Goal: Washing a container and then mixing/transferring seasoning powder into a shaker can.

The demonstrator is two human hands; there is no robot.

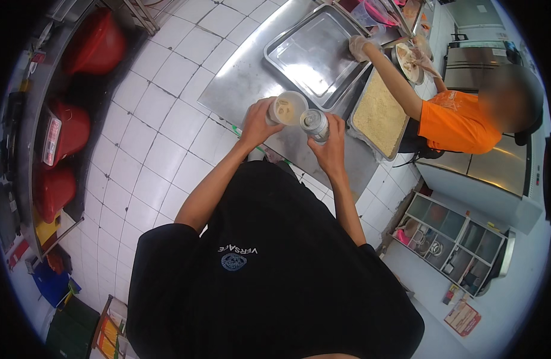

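Note:
My left hand (259,121) is wrapped around a translucent plastic cup (298,107) that holds ice in a pale brown drink (283,107). In my right hand (330,146) is a metal drink can (315,123), its lid facing up towards me. Cup and can are side by side above the near part of a stainless steel table (239,85). Whether their rims touch I cannot tell. Just beyond them a large, shallow metal tray (309,54) lies on the table.
A co-worker in an orange shirt (455,121) stands at the right, one gloved hand (358,48) at the tray's edge. Beside that tray is another tray of yellowish crumbs (378,112). A metal bowl (408,65) holds pieces in pale batter. Red tubs (69,132) stand under a shelf at left.

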